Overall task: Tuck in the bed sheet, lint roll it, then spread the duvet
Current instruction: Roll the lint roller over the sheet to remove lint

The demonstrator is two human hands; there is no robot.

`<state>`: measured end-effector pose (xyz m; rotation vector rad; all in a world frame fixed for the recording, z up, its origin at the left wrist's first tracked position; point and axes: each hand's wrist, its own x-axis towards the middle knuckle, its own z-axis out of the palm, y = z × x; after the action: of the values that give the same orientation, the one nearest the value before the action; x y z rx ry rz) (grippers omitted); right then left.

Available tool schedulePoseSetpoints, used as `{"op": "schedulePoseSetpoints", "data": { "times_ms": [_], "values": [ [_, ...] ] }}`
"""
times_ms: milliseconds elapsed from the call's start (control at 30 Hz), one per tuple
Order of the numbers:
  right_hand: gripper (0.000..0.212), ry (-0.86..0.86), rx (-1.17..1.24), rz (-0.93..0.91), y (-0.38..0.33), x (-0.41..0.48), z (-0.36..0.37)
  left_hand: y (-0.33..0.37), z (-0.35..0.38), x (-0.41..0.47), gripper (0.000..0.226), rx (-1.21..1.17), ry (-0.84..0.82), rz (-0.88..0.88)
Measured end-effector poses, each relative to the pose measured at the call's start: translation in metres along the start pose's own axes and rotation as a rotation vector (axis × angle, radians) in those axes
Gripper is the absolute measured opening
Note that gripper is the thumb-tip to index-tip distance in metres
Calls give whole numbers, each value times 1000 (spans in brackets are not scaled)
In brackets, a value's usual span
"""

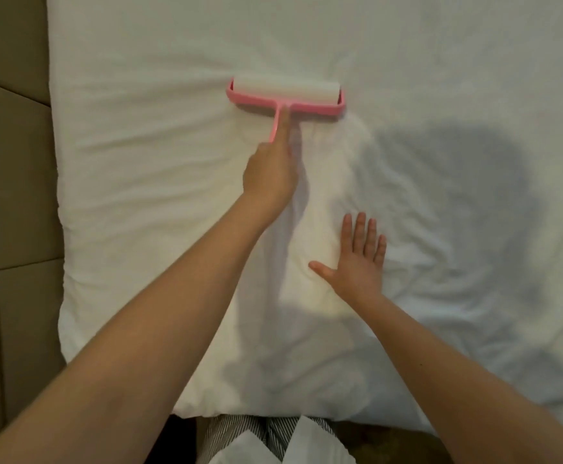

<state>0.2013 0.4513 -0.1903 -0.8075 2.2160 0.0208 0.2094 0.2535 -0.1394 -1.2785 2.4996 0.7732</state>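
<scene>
1. head view looks down on the white bed sheet (441,78), which fills most of the frame; it lies creased, with ripples fanning out around the hands; i judge the rolling step is in hand, and no duvet is in view.
2. tan padded panels (12,162) run along the bed's left edge, likely a headboard or wall; the person's shadow falls across the sheet's right side.
3. the pink lint roller (285,95) sits flat on the sheet, well out from the near edge, its white drum crosswise to the arm, so one push covers a broad strip.
4. the left hand (270,172) grips the roller's handle, fingers curled round it; the forefinger lies straight along the stem, probably to press and steer.
5. the right hand (357,262) rests palm-down on the sheet nearer the body, fingers straight and slightly spread, thumb wide; it seems to pin the cloth against dragging.
</scene>
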Motion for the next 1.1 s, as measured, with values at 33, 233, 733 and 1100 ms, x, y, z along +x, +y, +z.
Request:
{"op": "schedulePoseSetpoints", "data": {
  "times_ms": [33,233,733,1100],
  "values": [
    [105,-2,6,-1,2,-4,2,3,3,-1,63,-2,-12,-10],
    [106,-46,50,-12,11,-43,31,-47,35,-166,61,-52,-180,-131],
    [103,-163,-18,-8,12,-112,77,-24,28,-147,63,120,-121,-77],
    [100,-241,-88,-53,37,-169,117,-83,73,-331,69,158,-320,-140]
  ]
}}
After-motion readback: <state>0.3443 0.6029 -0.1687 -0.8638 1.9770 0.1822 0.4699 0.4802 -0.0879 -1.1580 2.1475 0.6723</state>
